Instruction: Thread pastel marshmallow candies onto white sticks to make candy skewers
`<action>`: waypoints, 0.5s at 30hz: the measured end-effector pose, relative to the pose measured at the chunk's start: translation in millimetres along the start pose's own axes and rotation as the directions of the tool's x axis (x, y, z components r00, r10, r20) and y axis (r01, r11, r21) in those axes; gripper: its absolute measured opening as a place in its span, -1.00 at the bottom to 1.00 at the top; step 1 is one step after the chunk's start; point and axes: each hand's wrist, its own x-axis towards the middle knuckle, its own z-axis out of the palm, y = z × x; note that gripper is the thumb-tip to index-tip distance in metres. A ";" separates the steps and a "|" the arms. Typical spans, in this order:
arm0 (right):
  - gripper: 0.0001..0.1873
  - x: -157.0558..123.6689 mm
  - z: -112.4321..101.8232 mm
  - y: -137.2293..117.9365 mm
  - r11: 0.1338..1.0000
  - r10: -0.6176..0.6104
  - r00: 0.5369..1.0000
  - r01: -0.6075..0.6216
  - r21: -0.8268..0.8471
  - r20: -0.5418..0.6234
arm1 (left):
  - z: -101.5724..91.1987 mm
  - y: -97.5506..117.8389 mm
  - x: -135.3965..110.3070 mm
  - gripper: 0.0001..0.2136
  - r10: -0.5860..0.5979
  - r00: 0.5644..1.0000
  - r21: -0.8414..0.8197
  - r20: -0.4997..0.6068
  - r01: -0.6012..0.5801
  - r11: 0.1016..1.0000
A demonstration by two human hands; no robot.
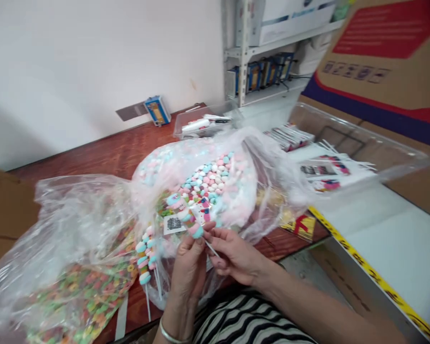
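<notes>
Where the hands meet: one marshmallow skewer [186,217], held aslant, candy end up and away from the person, stick toward the lap.
Left hand [190,263]: fingers closed at the lowest marshmallow, seemingly to steady the loaded end; a bracelet [172,337] at the wrist.
Right hand [234,253]: fingers pinching the white stick just below the candy, likely to control the slant.
Close behind the skewer: a printed white wrapper [202,209]; whether held or lying, cannot tell.
Beside the left hand: loaded skewers [142,261], side by side, sticks toward the person, perhaps for easy lifting.
Beyond the hands: a clear bag [245,141] with its mouth open, presumably for reach, showing pink, blue and white marshmallows [213,179].
Left side: a second plastic bag [80,205] of ring candies [80,291], spread on the wooden bench [105,155].
Right side: a clear plastic tray [413,154] with printed packets [327,168] and white sticks, apparently grouped as supplies.
Back: a smaller clear container [178,128]; farther off, a metal shelf rack [244,57].
</notes>
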 end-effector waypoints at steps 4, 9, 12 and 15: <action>-0.81 -44.4 -18.6 13.8 0.969 -0.146 0.967 0.097 -0.226 -0.210 | -4.7 5.1 1.2 -0.78 0.091 0.993 0.041 -0.080 -0.088 0.995; -0.83 -99.9 -78.3 29.1 0.306 -0.470 0.774 -0.308 -0.901 -0.424 | -0.6 4.2 -4.8 -0.79 0.176 0.983 0.100 -0.055 -0.170 0.980; -0.84 -103.0 -97.7 37.8 0.125 -0.536 0.705 -0.479 -0.869 -0.465 | 8.5 -1.5 -12.0 -0.80 0.164 0.986 0.170 -0.002 -0.162 0.972; -0.88 -93.7 -98.4 42.9 0.084 -0.537 0.706 -0.500 -0.862 -0.462 | 12.3 -3.2 -16.0 -0.80 0.156 0.987 0.279 0.039 -0.161 0.947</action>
